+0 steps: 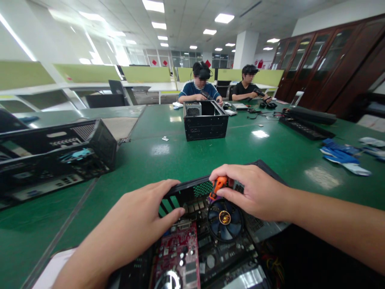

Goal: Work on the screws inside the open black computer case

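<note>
An opened black computer case (207, 179) lies before me with its inside facing up. Inside it are a round cooling fan (225, 218) with a gold hub and a red graphics card (180, 245). My left hand (135, 216) curls its fingers over the far rim at the left, thumb pointing inward above the card. Between the thumb and fingers of my right hand (255, 190) is an orange and black screwdriver (219, 186), held by its handle at the far side of the fan. The screwdriver's tip is hard to make out.
Another computer case (206, 127) stands mid-table, and a further case (54, 160) lies at the left. Blue-and-white gloves (343, 157) and black panels (306, 126) are on the right. Two people (200, 86) sit across the green table (144, 156).
</note>
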{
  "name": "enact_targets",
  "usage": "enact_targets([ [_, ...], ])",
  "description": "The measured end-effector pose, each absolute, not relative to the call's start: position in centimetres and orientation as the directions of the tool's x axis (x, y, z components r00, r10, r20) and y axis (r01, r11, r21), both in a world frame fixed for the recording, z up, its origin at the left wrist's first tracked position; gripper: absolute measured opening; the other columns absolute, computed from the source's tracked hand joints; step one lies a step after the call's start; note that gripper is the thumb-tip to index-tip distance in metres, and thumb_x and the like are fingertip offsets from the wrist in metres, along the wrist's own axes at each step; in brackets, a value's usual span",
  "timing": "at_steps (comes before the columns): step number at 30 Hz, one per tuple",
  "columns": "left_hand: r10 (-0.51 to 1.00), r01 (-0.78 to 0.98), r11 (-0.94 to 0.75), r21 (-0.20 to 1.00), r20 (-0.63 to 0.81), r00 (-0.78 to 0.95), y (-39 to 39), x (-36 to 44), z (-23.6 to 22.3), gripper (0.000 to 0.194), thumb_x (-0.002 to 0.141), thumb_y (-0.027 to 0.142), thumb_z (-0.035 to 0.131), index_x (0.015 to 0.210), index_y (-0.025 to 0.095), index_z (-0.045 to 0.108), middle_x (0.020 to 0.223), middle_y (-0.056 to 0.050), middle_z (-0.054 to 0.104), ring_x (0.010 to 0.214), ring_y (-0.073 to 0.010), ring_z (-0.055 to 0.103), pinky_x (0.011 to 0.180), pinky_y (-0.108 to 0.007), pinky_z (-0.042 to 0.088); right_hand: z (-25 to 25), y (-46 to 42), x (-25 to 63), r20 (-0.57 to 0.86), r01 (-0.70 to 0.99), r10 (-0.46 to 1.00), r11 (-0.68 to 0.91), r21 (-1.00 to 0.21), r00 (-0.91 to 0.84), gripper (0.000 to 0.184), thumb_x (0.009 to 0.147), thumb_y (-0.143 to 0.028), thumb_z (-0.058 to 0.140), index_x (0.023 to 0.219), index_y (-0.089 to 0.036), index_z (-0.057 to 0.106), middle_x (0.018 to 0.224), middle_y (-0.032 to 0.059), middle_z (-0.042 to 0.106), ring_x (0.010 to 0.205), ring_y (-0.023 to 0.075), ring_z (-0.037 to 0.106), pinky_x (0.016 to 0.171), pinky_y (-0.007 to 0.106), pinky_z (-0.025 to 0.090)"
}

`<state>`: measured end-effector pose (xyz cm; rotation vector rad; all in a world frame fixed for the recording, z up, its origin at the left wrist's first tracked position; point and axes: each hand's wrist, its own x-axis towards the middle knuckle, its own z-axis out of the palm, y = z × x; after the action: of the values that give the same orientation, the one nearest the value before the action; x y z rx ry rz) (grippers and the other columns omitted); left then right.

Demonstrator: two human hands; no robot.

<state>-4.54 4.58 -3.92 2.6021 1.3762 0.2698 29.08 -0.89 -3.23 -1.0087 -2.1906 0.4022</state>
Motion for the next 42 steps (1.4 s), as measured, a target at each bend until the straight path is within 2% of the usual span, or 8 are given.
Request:
enact_targets([
  [6,0.826,0.791,-0.561,0.244,0.110,0.553,4.6,-4.8,-4.1,0.058,0.105,0.066,0.078,0.151,0.034,0.092,0.144,-0.012,0.099,0.127,-0.0475,0.097,0.120,-0.062,0.077,-3.8,-0.9,29.0,0.525,0.588,0.723,0.682,-0.435,-0.449,0.013,0.116,-0.025,0.093,0.128,-0.020,0.095,0.111,0.0077,0.097,0.103,0.0277,0.093,0.096,0.038,0.071],
  [11,0.824,0.788,-0.563,0.247,0.096,0.558,4.5,-4.6,-3.9,0.059,0.105,0.065,0.076,0.152,0.033,0.093,0.145,-0.012,0.099,0.127,-0.0473,0.097,0.120,-0.062,0.077,-3.5,-1.0,29.2,0.502,0.527,0.697,0.716,-0.457,-0.512,0.041,0.122,-0.014,0.068,0.160,-0.015,0.085,0.150,0.0198,0.097,0.136,0.0321,0.094,0.116,0.046,0.075],
  [13,0.821,0.786,-0.567,0.245,0.099,0.562,4.6,-4.7,-3.9,0.058,0.105,0.064,0.076,0.152,0.034,0.093,0.144,-0.012,0.099,0.126,-0.0467,0.097,0.119,-0.062,0.077,-3.1,-1.2,29.3,0.522,0.517,0.690,0.723,-0.459,-0.502,0.036,0.119,-0.015,0.068,0.149,-0.016,0.086,0.139,0.0174,0.098,0.124,0.0301,0.095,0.109,0.043,0.076],
  [15,0.823,0.789,-0.566,0.241,0.096,0.561,4.6,-4.7,-4.0,0.059,0.105,0.065,0.076,0.153,0.034,0.092,0.145,-0.012,0.099,0.126,-0.0467,0.097,0.119,-0.062,0.077,-2.6,-1.6,29.6,0.557,0.517,0.693,0.717,-0.468,-0.457,0.024,0.112,-0.016,0.072,0.131,-0.019,0.088,0.113,0.0089,0.096,0.095,0.0244,0.089,0.089,0.035,0.073],
  [17,0.827,0.795,-0.560,0.235,0.091,0.555,4.7,-4.8,-4.1,0.062,0.105,0.066,0.076,0.154,0.032,0.092,0.146,-0.013,0.099,0.127,-0.0473,0.097,0.122,-0.064,0.076,-2.1,-1.9,30.0,0.579,0.526,0.705,0.701,-0.482,-0.409,0.020,0.103,-0.016,0.073,0.117,-0.021,0.087,0.091,0.0005,0.086,0.072,0.0181,0.076,0.070,0.029,0.062],
  [20,0.831,0.799,-0.554,0.233,0.095,0.548,4.6,-4.6,-4.0,0.062,0.105,0.067,0.077,0.154,0.032,0.092,0.146,-0.013,0.099,0.128,-0.0470,0.097,0.125,-0.064,0.075,-1.8,-2.2,30.7,0.574,0.552,0.721,0.680,-0.482,-0.388,0.023,0.090,-0.014,0.067,0.104,-0.021,0.085,0.074,-0.0053,0.071,0.059,0.0131,0.061,0.059,0.025,0.046],
  [26,0.837,0.810,-0.542,0.226,0.058,0.544,4.2,-4.2,-3.6,0.065,0.106,0.066,0.071,0.157,0.031,0.091,0.148,-0.013,0.098,0.131,-0.0471,0.095,0.126,-0.065,0.075,-1.8,-1.9,30.9,0.524,0.540,0.731,0.679,-0.497,-0.437,0.015,0.083,-0.016,0.062,0.085,-0.024,0.075,0.066,-0.0066,0.065,0.056,0.0111,0.054,0.057,0.023,0.043],
  [42,0.830,0.793,-0.554,0.252,0.095,0.550,4.3,-4.5,-3.8,0.058,0.106,0.066,0.076,0.151,0.034,0.092,0.141,-0.012,0.100,0.124,-0.0478,0.097,0.120,-0.065,0.077,-1.8,-2.3,30.7,0.476,0.460,0.680,0.731,-0.504,-0.558,0.015,0.084,-0.017,0.062,0.087,-0.025,0.073,0.073,-0.0035,0.075,0.060,0.0132,0.063,0.062,0.025,0.051],
])
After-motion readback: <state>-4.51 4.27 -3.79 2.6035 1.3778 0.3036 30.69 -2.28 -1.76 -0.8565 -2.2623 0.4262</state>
